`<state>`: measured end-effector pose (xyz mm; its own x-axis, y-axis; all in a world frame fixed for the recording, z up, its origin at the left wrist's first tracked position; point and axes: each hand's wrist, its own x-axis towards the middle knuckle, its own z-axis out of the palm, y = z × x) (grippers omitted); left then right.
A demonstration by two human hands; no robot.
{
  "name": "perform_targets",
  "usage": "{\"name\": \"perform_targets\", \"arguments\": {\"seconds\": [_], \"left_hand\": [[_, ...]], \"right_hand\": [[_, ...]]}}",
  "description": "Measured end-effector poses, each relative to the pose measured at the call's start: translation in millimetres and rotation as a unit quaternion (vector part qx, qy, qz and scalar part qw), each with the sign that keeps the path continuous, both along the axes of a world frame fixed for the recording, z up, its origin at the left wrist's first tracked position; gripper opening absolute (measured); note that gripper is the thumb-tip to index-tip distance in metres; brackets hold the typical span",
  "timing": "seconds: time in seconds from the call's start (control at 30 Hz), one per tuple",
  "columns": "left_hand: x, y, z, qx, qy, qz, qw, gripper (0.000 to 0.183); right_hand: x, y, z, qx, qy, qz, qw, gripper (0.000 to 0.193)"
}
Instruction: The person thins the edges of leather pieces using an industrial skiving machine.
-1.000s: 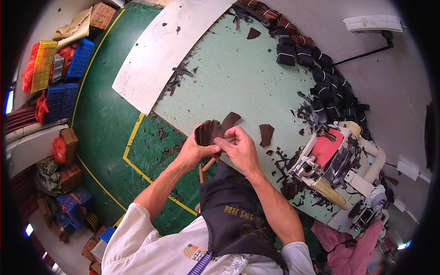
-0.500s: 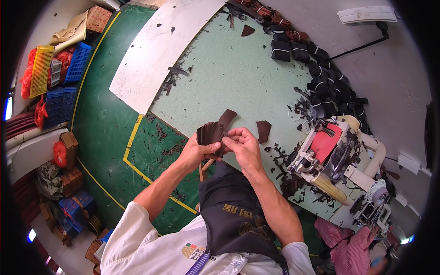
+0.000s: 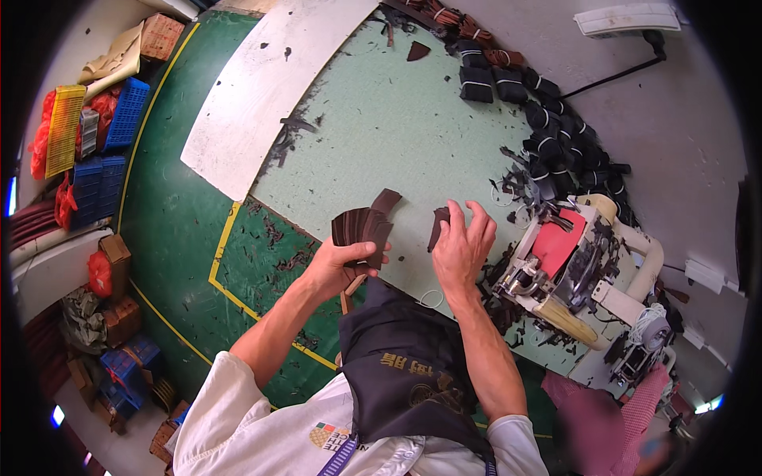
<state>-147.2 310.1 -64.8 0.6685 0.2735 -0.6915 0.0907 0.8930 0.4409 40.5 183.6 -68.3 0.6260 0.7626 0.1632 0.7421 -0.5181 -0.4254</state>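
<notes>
Holding a fanned brown stack (image 3: 357, 230) left-handed, right hand (image 3: 462, 254) by a loose brown piece (image 3: 436, 228)

Left hand (image 3: 337, 266) pinches the stack above the tabletop's (image 3: 381, 111) near edge. Loose piece is just left of the right fingers, the nearer hand, long axis running out from that edge; fingers bent and spread, can't tell if gripping. Gold lettering on the apron (image 3: 369, 404), print on the shirt (image 3: 230, 404).

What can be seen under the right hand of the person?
Beside and partly beneath the right hand, part of a dark brown piece shows against the pale green table. The hand covers the rest, so its full outline cannot be seen.
</notes>
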Motion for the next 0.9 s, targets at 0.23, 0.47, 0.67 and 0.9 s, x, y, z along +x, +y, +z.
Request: {"name": "perform_targets", "arguments": {"seconds": [0.23,0.47,0.67,0.9], "left_hand": [[-4,1,-1,-0.011,-0.055,-0.032,0.998,0.049],[-7,1,2,-0.019,-0.027,0.024,0.999,0.045],[-25,4,-7,0.105,0.106,0.118,0.982,0.05],[-37,2,-2,0.186,0.095,0.009,0.978,0.052]], "right_hand": [[-33,22,20,0.131,0.331,0.116,0.927,0.03],[-46,29,10,0.169,0.405,0.051,0.897,0.02],[-39,46,-18,0.074,0.38,0.042,0.921,0.019],[-52,53,6,0.061,0.318,0.059,0.944,0.03]]}}
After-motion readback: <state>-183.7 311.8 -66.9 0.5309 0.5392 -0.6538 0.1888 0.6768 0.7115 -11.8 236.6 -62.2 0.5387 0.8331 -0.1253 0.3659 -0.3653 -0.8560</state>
